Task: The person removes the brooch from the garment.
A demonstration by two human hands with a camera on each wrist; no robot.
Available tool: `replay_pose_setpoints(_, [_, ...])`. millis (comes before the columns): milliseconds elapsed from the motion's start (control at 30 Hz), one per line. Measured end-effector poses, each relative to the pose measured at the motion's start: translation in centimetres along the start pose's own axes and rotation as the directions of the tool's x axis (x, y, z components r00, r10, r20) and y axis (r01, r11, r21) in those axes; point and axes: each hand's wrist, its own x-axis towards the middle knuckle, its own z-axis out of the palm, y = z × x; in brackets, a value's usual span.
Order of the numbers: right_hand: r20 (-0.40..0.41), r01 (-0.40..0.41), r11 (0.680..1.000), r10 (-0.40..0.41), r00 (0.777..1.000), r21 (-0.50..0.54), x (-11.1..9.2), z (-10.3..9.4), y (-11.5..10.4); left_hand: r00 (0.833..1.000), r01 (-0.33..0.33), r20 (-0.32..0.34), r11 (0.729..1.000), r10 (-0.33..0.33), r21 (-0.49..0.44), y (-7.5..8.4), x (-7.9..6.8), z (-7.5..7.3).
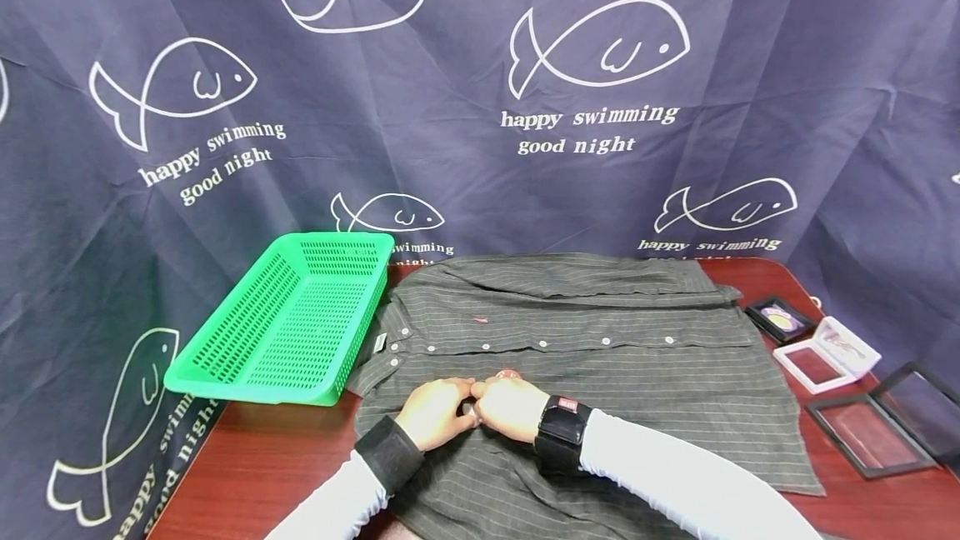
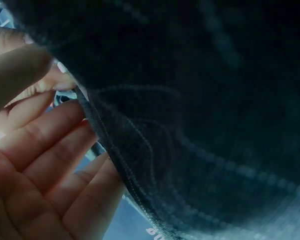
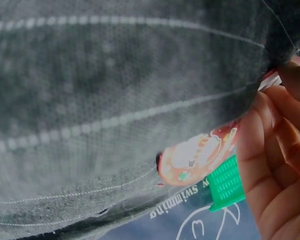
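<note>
Both hands meet above the striped shirt (image 1: pixel 600 382), spread on the red worktop (image 1: pixel 270 457). Right hand (image 1: pixel 510 407): fingers drawn narrow, pinching a red printed item (image 1: pixel 508 374), which peeks out at 12 o'clock from the knuckles (its print is partly legible in the right wrist view only). Left hand (image 1: pixel 438 411) sits at 9 o'clock from the right, thumb and forefinger near each other; cannot tell whether they grip anything. Collar (image 1: pixel 381 348) with its buttons lies at 10 o'clock from the hands; 5 buttons run along the placket (image 1: pixel 570 343). Green basket (image 1: pixel 345 382), farther off at 10 o'clock. 3 frames near 3 o'clock: small black (image 1: pixel 780 319), white open (image 1: pixel 843 347), large black open (image 1: pixel 888 422).
</note>
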Motion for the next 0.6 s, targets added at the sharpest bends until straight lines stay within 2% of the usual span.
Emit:
replay_pose_setpoints(300, [-0.047,-0.002,0.999,0.0,0.999,-0.038,0.11,-0.06,0.02,1.0,0.004,0.017,1.0,-0.004,-0.011,-0.07,0.0,-0.07])
replay_pose_setpoints(600, [-0.064,0.024,0.99,-0.015,0.998,0.137,0.02,0.25,0.57,1.0,-0.007,0.008,1.0,0.008,-0.025,-0.08,0.02,-0.09])
